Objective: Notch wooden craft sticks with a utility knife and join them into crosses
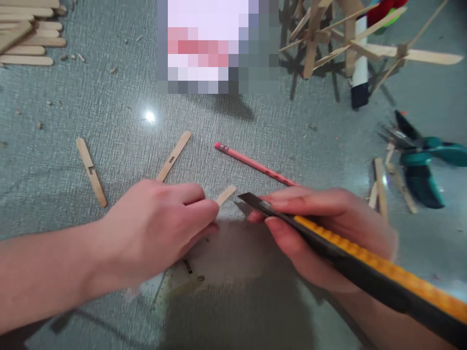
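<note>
My left hand (171,223) is closed round a wooden craft stick (226,195), whose rounded end sticks out past the fingers. In my right hand (321,228) is a utility knife (343,253) with a black and orange body, its blade bare and pointing left, a short gap from the stick's end. Just beyond my left hand lies a stick with a small slot (175,154). Farther left is a notched stick (91,171). A pink pencil (257,166) lies behind my right hand, which hides its lower end.
Craft sticks (32,41) are piled at the back left. A stick structure (346,43) stands at the back right, with a white-and-black marker (360,68) by it. Green-handled pliers (423,155) and stick pieces (381,187) lie at the right. A pixelated block covers the top middle.
</note>
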### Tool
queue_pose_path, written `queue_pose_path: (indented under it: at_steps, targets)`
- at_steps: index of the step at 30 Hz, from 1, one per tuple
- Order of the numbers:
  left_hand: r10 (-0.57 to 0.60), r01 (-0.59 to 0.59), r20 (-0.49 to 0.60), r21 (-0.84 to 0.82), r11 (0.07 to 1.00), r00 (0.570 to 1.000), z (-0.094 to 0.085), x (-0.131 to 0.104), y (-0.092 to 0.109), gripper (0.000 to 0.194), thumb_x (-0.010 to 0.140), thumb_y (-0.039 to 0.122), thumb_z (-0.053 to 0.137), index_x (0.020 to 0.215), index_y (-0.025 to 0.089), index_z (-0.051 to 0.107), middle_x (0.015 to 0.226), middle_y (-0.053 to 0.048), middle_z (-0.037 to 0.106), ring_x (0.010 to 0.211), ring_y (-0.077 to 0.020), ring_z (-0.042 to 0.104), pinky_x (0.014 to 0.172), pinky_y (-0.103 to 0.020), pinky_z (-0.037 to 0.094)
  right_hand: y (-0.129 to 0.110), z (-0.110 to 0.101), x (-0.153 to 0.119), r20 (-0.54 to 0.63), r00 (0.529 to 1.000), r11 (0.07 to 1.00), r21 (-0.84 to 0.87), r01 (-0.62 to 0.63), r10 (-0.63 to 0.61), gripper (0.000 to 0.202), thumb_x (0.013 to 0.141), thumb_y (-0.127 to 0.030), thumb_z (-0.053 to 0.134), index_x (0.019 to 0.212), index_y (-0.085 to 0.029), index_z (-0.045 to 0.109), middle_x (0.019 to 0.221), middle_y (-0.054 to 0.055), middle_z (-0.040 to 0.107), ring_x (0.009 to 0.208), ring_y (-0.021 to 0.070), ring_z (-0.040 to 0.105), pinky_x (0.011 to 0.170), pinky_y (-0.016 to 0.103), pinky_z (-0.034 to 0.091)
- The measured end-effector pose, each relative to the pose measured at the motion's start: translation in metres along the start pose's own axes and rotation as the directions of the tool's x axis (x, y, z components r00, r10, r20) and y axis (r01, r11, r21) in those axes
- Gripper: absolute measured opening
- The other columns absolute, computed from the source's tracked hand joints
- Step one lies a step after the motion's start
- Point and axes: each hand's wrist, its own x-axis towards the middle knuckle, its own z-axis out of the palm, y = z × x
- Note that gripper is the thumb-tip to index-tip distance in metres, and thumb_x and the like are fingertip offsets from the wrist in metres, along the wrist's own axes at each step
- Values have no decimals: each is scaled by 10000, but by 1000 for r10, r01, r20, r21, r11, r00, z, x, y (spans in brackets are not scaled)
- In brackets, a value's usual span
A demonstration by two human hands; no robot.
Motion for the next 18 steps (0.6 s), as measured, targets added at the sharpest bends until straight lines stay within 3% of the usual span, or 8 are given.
queue_pose_path:
  at_steps: [2,4,5,7,10,13,18]
  targets:
    - [105,-105,-33,6,994,994,-3,6,-4,274,988,184,427,1019,200,699,869,-12,674,594,-98,531,526,-241,377,1,-1,-4,-42,997,998,20,-58,59,329,794,-27,670,1031,-256,663,924,14,752,766,167,732,663,304,615]
    - [210,-198,-57,165,966,976,-6,14,-11,323,983,156,393,1116,223,680,1109,-65,669,892,-182,613,755,-317,476,1,-1,-8,-71,990,993,28,-118,119,306,804,-56,690,1027,-264,670,944,12,747,750,167,723,666,314,610]
    - [249,-239,-40,171,956,968,-6,17,-15,340,981,159,389,1164,240,664,1238,-80,629,1069,-234,594,876,-388,475,1,-2,-9,-79,988,991,24,-134,136,294,805,-72,701,1023,-267,671,947,11,747,738,167,719,659,316,609]
    - [277,-278,25,119,953,961,-6,22,-23,336,957,146,419,1175,233,660,1326,-74,588,1215,-262,537,995,-447,441,0,-3,-11,-95,986,991,-3,-137,136,279,804,-92,711,1012,-273,670,933,6,753,716,171,716,639,319,608]
    - [279,-279,18,39,959,960,-5,23,-28,273,936,121,480,1077,211,696,1175,-50,652,1084,-204,578,958,-373,458,-3,-4,-12,-83,994,996,-51,-74,69,300,809,-80,674,1033,-278,664,884,6,762,676,182,719,582,325,607]
    - [257,-257,-40,9,966,966,-5,20,-28,235,954,133,500,956,216,720,1005,-23,683,889,-153,582,852,-320,462,-7,-4,-8,9,1000,995,-103,-16,17,326,815,-77,635,1067,-283,651,884,17,769,666,187,732,525,310,603]
    - [237,-239,-60,-28,971,970,-6,19,-27,276,944,106,483,880,215,728,947,-14,695,844,-138,577,789,-292,464,-11,1,1,187,981,980,-177,93,-59,318,814,-66,618,1053,-276,625,899,19,772,682,162,742,570,255,623]
